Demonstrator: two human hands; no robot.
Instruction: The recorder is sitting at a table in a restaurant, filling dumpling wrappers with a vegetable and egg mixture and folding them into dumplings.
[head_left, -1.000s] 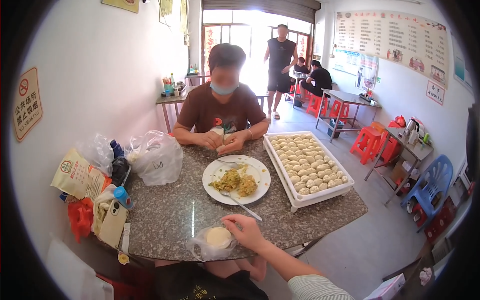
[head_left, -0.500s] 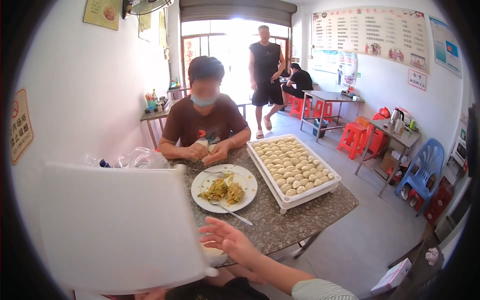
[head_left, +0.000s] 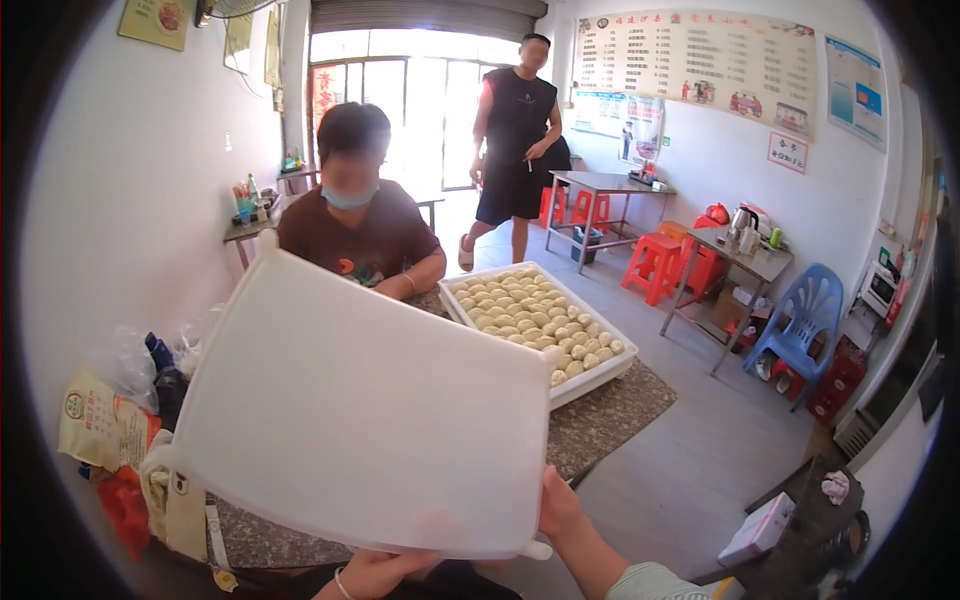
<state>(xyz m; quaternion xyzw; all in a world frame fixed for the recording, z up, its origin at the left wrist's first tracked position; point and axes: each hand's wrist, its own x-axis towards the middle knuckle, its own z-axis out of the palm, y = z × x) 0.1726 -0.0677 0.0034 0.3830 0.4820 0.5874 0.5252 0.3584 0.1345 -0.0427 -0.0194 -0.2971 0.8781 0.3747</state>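
Note:
A large white plastic tray (head_left: pixel 370 400) with small knobs at its corners is tilted up in front of me, its flat face toward me. My left hand (head_left: pixel 388 572), a bracelet at its wrist, grips the tray's bottom edge. At the tray's lower right side edge, my right hand (head_left: pixel 560 503) is closed on it, some fingers hidden behind. Beyond stands another white tray (head_left: pixel 597 376) filled with rows of pale pleated dumplings (head_left: pixel 535 315). The raised tray hides much of the speckled stone-look table (head_left: pixel 625 415).
Across the table sits a masked person (head_left: pixel 350 215); another person (head_left: pixel 520 140) stands behind. Plastic bags (head_left: pixel 130 365) and a printed sack (head_left: pixel 105 415) lie left. Red stools (head_left: pixel 652 268), a metal table (head_left: pixel 735 250) and a blue chair (head_left: pixel 800 320) are at the right.
The raised tray has moved right and now covers the plate of filling. My right hand, open and apart before, now holds its side. The view has shifted right; the standing person has changed stance.

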